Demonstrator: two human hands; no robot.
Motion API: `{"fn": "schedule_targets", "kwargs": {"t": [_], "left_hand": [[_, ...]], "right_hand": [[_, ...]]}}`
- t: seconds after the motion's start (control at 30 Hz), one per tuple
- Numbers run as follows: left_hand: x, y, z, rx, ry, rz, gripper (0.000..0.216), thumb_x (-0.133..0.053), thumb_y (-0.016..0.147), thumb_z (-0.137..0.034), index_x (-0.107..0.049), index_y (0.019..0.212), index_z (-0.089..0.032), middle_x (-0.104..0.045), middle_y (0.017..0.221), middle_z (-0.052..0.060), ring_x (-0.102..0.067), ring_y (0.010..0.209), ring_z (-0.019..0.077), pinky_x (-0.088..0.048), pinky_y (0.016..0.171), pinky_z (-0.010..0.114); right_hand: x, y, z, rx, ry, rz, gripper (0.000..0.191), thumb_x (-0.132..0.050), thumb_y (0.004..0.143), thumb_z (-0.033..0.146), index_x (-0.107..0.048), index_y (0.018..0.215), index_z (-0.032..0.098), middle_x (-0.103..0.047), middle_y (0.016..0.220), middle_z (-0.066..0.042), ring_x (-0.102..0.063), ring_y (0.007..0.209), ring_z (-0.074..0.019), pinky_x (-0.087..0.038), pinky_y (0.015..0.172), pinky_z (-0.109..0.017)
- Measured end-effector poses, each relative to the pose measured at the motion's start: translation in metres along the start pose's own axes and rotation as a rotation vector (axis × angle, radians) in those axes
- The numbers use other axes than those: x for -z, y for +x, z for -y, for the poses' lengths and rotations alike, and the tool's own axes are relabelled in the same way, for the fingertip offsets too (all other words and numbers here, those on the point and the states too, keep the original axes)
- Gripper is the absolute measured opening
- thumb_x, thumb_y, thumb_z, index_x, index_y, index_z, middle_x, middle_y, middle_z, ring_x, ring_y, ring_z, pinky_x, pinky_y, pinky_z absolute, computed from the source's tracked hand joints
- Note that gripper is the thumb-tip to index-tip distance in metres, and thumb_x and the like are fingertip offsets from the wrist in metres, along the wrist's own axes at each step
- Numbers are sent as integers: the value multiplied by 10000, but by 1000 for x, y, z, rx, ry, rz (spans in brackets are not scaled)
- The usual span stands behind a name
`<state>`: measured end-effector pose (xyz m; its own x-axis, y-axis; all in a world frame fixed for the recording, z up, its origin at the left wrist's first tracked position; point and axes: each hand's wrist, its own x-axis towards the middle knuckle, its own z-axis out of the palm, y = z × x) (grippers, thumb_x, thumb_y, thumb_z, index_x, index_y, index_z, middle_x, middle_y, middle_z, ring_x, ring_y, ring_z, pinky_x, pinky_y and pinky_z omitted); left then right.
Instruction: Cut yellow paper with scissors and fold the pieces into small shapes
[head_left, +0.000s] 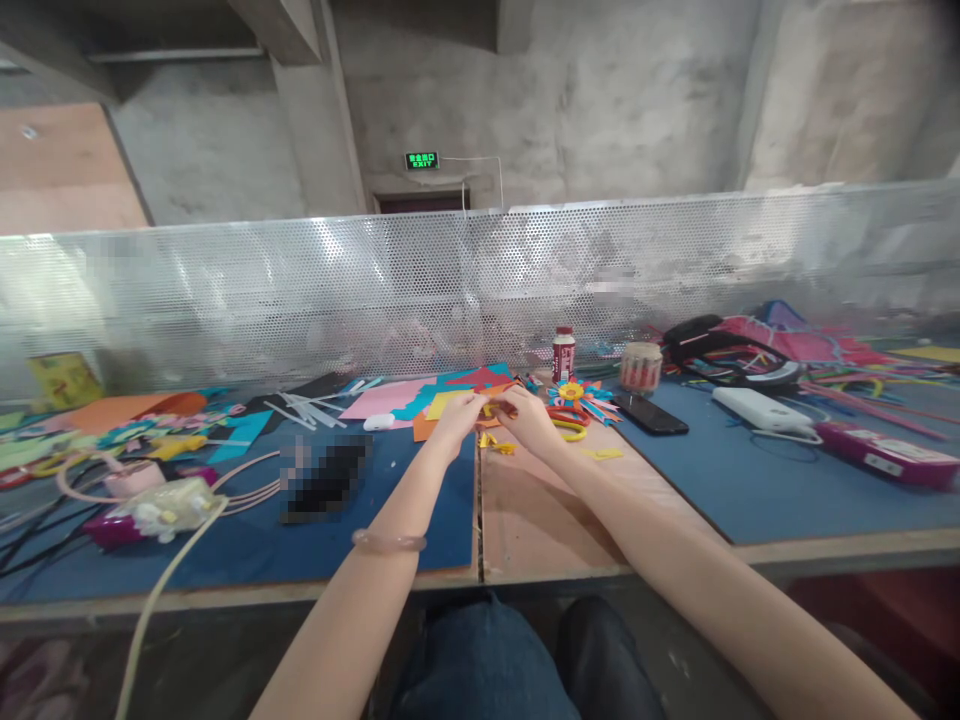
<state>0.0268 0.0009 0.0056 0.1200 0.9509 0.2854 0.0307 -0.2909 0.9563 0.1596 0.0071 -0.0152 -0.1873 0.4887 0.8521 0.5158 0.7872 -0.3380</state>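
The blue-topped table (675, 480) spreads beneath the grip, and pink, yellow and teal paper sheets (405, 400) lie just behind it to the left. The left hand (457, 418) and right hand (531, 418) meet fingertip to fingertip, both pinched closed on a yellow paper piece (491, 408). It is small and bright, and the fingers partly hide it. A paper flower (571, 392) sits just right of the grip. Yellow scraps (500, 444) lie directly below.

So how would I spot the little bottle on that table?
Find the perforated metal screen behind the table. Just before it, beyond the right hand, stands a small bottle, left of a squat jar; it alone is narrow and red-capped.
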Motion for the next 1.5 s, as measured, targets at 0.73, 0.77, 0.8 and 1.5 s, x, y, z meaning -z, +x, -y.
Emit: {"fn": "schedule_targets", "kwargs": {"t": [0.73, 0.77, 0.8, 1.5], "left_hand": [[-1, -3, -4, -5, 155, -57, 129, -545, 667, -221, -600, 727, -120, -619, 779, 82, -582, 710, 141, -445, 571, 219], [-1, -3, -4, 5, 143, -46, 128, -542, 667, -227, -597, 715, -121, -620, 777, 83, -585, 712, 145, -443, 569, 220], [-1, -3, -4, 15, 129, -37, 128, -539, 667, -233, -593, 703, -122, -622, 770, 83, -588, 710, 147, -441, 567, 223], [-5, -9, -14, 56, 95, -35, 156, -557, 683, -266, -610, 732, -127, -653, 761, 87, -616, 720, 159, -457, 622, 246]], "right_hand": [[3, -2, 4, -20, 34, -10, 153, -499, 752, 96, -634, 762, 169, -561, 710, -27, -500, 649, -116, -416, 599, -226], [3, -2, 3, -11, 37, -3, 152, -499, 756, 101, -634, 762, 170, -547, 707, -25, -494, 643, -115, -419, 600, -228], [3, -2, 2, -2, 38, 2, 151, -498, 759, 104, -634, 759, 170, -530, 706, -24, -486, 637, -113, -422, 602, -230], [1, -2, -7, 18, 69, -13, 156, -409, 783, 86, -517, 707, 169, -449, 794, -42, -459, 774, -144, -409, 741, -290]]}}
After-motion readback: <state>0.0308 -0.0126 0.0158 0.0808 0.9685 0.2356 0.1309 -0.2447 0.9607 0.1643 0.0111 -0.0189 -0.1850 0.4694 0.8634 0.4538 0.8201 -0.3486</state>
